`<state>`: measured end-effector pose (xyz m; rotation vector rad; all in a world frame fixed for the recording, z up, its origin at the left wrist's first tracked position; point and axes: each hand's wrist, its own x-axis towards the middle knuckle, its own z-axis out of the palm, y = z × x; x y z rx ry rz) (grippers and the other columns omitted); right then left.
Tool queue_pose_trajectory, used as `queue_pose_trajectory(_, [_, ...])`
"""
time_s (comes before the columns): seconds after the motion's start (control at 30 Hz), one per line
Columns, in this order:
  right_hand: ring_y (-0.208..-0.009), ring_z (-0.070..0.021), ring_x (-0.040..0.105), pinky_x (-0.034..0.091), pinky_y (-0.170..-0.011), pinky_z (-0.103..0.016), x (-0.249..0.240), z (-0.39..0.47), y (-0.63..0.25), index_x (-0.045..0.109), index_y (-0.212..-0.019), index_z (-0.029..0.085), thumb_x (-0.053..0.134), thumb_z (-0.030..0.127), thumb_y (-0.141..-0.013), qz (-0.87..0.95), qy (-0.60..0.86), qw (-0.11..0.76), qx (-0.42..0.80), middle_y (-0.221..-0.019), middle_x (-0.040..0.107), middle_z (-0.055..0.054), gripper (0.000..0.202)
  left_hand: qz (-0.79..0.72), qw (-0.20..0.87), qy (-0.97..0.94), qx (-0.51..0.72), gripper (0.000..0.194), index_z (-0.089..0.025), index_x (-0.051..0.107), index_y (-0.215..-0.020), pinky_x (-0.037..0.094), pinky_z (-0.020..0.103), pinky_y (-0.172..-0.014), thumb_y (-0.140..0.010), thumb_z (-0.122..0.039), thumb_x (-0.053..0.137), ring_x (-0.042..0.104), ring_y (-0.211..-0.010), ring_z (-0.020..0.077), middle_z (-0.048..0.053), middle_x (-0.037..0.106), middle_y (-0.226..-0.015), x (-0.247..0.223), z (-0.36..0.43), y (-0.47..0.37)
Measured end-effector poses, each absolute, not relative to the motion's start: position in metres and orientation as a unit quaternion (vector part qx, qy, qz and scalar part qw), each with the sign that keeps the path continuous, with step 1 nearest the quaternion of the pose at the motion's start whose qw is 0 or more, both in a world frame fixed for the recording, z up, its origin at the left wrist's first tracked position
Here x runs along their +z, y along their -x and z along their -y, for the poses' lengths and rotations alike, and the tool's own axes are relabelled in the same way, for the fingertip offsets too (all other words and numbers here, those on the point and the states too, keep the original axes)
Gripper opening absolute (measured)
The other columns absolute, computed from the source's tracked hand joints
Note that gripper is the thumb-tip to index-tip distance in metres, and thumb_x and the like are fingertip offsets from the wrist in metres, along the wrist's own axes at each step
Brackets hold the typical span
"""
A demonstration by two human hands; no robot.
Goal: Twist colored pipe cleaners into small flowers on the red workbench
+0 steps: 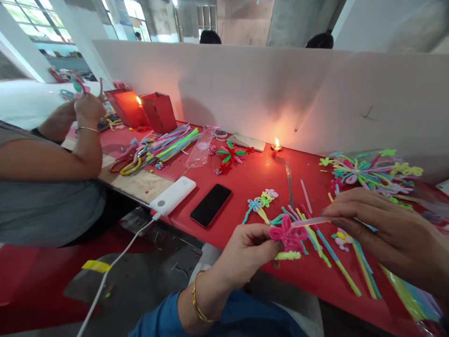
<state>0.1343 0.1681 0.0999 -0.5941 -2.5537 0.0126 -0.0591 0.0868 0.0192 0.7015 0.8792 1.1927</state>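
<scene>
head view: fuzzy pink loop-petalled flower [289, 236]

The flower [288, 235] partly hides the left hand's [249, 252] fingertips. The right hand [382, 238] covers the stick's [310, 222] right end, and its arm is cut off at the right. The near-right bag [417, 295] and the cord [115, 260] run out of view. Far left, a co-worker's [70, 157] head is cut off; their held thing [77, 84] is too blurred to tell. The partition [242, 89] hides two people below their hair [210, 37].
</scene>
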Motion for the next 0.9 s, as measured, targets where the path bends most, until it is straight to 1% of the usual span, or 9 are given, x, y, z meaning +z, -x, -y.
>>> queue_pose_trajectory(0.13, [-0.074, -0.0177, 0.058, 0.046, -0.065, -0.029, 0.100, -0.162, -0.132, 0.053, -0.090, 0.029, 0.044, 0.026, -0.086, 0.940, 0.205, 0.270, 0.014, -0.075, 0.061, -0.001, 0.011, -0.393, 0.682, -0.319, 0.529, 0.015, -0.016, 0.070, -0.069, 0.045, 0.021, -0.049, -0.065, -0.030, 0.070, 0.050, -0.046, 0.0064, 0.000, 0.060, -0.059, 0.018, -0.086, 0.059])
queue_pose_trajectory(0.3, [-0.077, -0.0174, 0.056, 0.044, -0.068, -0.029, 0.095, -0.160, -0.131, 0.052, -0.091, 0.027, 0.042, 0.023, -0.087, 0.951, 0.193, 0.239, 0.019, -0.078, 0.060, -0.001, 0.011, -0.398, 0.665, -0.361, 0.519, 0.015, -0.016, 0.071, -0.072, 0.041, 0.019, -0.048, -0.068, -0.030, 0.067, 0.048, -0.048, 0.0061, -0.001, 0.058, -0.057, 0.022, -0.085, 0.059])
queue_pose_trajectory(0.43, [-0.083, -0.0187, 0.053, 0.042, -0.072, -0.031, 0.090, -0.163, -0.139, 0.052, -0.093, 0.026, 0.045, 0.022, -0.085, 0.948, 0.207, 0.243, 0.003, -0.083, 0.058, -0.003, 0.011, -0.409, 0.668, -0.347, 0.515, 0.016, -0.015, 0.071, -0.072, 0.043, 0.020, -0.049, -0.066, -0.030, 0.069, 0.048, -0.048, 0.0065, 0.000, 0.059, -0.057, 0.019, -0.087, 0.059])
queue_pose_trajectory(0.57, [-0.087, -0.0177, 0.051, 0.041, -0.074, -0.030, 0.086, -0.161, -0.141, 0.053, -0.091, 0.023, 0.046, 0.018, -0.085, 0.946, 0.206, 0.250, 0.004, -0.087, 0.053, -0.004, 0.011, -0.400, 0.678, -0.319, 0.527, 0.016, -0.015, 0.069, -0.069, 0.045, 0.020, -0.049, -0.063, -0.030, 0.071, 0.048, -0.047, 0.0056, -0.002, 0.058, -0.057, 0.014, -0.089, 0.058])
queue_pose_trajectory(0.67, [-0.085, -0.0171, 0.050, 0.041, -0.074, -0.030, 0.084, -0.159, -0.140, 0.053, -0.089, 0.022, 0.045, 0.015, -0.085, 0.948, 0.191, 0.254, -0.006, -0.086, 0.052, -0.004, 0.011, -0.390, 0.685, -0.309, 0.533, 0.017, -0.015, 0.068, -0.067, 0.045, 0.019, -0.046, -0.062, -0.031, 0.072, 0.049, -0.044, 0.0048, -0.003, 0.058, -0.055, 0.015, -0.089, 0.057])
queue_pose_trajectory(0.8, [-0.084, -0.0179, 0.051, 0.041, -0.072, -0.030, 0.085, -0.162, -0.145, 0.053, -0.089, 0.022, 0.046, 0.014, -0.084, 0.945, 0.195, 0.263, -0.026, -0.085, 0.052, -0.004, 0.012, -0.391, 0.691, -0.280, 0.540, 0.020, -0.014, 0.067, -0.063, 0.043, 0.016, -0.041, -0.057, -0.032, 0.075, 0.049, -0.039, 0.0040, -0.003, 0.058, -0.053, 0.019, -0.090, 0.057])
queue_pose_trajectory(0.9, [-0.078, -0.0171, 0.053, 0.042, -0.069, -0.030, 0.086, -0.164, -0.148, 0.053, -0.086, 0.023, 0.049, 0.015, -0.083, 0.931, 0.219, 0.290, -0.040, -0.084, 0.054, -0.004, 0.009, -0.386, 0.706, -0.259, 0.534, 0.019, -0.014, 0.066, -0.062, 0.042, 0.016, -0.040, -0.057, -0.030, 0.076, 0.051, -0.038, 0.0046, -0.003, 0.059, -0.052, 0.019, -0.091, 0.058])
